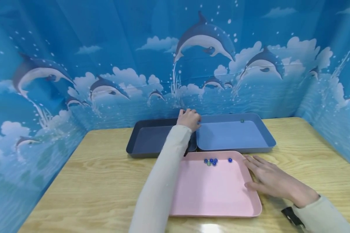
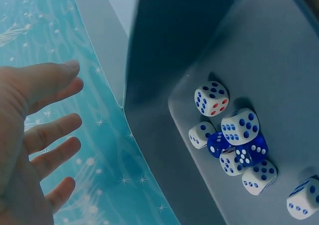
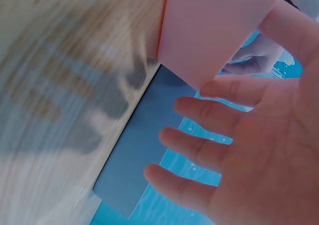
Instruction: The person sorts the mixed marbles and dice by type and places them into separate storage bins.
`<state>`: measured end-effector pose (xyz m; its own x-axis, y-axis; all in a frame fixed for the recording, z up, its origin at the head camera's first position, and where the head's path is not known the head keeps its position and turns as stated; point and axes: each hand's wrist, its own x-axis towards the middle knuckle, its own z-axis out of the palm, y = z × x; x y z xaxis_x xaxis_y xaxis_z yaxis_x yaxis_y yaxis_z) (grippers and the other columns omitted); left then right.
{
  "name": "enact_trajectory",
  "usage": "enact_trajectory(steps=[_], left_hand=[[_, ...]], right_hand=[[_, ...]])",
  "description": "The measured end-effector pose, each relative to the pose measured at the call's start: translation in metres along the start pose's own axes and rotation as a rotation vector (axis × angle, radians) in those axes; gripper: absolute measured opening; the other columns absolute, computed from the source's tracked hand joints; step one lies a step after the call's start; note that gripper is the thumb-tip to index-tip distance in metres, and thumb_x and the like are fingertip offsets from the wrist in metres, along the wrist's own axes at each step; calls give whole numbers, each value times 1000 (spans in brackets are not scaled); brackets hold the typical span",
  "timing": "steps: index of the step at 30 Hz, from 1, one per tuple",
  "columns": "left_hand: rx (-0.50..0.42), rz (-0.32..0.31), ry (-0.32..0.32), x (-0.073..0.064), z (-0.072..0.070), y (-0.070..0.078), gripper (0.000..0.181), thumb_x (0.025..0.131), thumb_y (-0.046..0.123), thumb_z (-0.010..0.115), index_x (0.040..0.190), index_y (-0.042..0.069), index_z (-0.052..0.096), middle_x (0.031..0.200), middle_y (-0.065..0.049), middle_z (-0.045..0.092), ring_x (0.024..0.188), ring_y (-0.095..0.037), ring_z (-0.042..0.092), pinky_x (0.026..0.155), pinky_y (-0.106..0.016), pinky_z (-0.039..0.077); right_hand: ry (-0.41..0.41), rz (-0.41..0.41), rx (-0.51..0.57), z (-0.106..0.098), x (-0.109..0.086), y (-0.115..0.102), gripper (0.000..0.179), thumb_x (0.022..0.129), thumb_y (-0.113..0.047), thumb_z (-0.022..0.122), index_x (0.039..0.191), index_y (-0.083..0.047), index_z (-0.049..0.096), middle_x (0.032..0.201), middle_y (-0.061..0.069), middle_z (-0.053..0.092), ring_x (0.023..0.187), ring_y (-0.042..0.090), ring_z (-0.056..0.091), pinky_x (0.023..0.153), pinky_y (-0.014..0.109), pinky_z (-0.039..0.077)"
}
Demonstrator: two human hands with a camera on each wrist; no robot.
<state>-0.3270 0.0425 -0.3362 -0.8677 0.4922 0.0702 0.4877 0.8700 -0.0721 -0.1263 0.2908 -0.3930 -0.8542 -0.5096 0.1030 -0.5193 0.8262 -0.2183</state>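
My left hand hovers where the dark grey tray meets the blue tray. Its fingers are spread loosely and hold nothing in the left wrist view. Beside it there, several white dice and blue dice lie clustered in what looks like the dark tray; my forearm hides them from the head view. My right hand rests against the right rim of the pink tray, fingers extended. Several blue marbles and a greenish marble lie near that tray's far side.
Another small greenish marble sits at the back of the blue tray. All three trays stand on a wooden table. A blue dolphin-print curtain hangs behind and along both sides.
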Motion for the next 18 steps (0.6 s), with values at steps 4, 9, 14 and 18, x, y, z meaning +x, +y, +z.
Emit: enact_trajectory(steps=[4, 9, 14, 18], left_hand=[[3, 6, 4, -2, -1, 2, 23, 100, 35, 67, 119, 26, 77, 121, 3, 66, 119, -20, 54, 110, -49, 34], [-7, 58, 62, -11, -5, 7, 21, 100, 33, 67, 117, 27, 78, 125, 3, 65, 125, -21, 52, 110, -50, 35], [-31, 137, 89, -32, -11, 12, 20, 101, 31, 67, 115, 24, 79, 137, -2, 62, 133, -23, 48, 112, -51, 34], [-27, 197, 110, -52, -13, 16, 17, 100, 29, 68, 112, 24, 79, 139, -3, 61, 135, -23, 47, 113, -49, 33]], right_hand=[[-9, 11, 9, 0, -1, 0, 70, 90, -31, 76, 135, 18, 53, 144, 38, 45, 131, 60, 41, 101, 68, 40], [-15, 23, 15, 0, -3, 0, 70, 90, -31, 76, 135, 18, 53, 144, 38, 45, 131, 60, 41, 101, 68, 40], [-28, 31, 22, -2, -3, -1, 71, 91, -32, 76, 136, 18, 52, 144, 38, 44, 131, 60, 40, 101, 69, 39], [-31, 28, 21, -2, -1, -1, 72, 91, -32, 76, 137, 18, 51, 144, 38, 44, 131, 61, 39, 102, 70, 38]])
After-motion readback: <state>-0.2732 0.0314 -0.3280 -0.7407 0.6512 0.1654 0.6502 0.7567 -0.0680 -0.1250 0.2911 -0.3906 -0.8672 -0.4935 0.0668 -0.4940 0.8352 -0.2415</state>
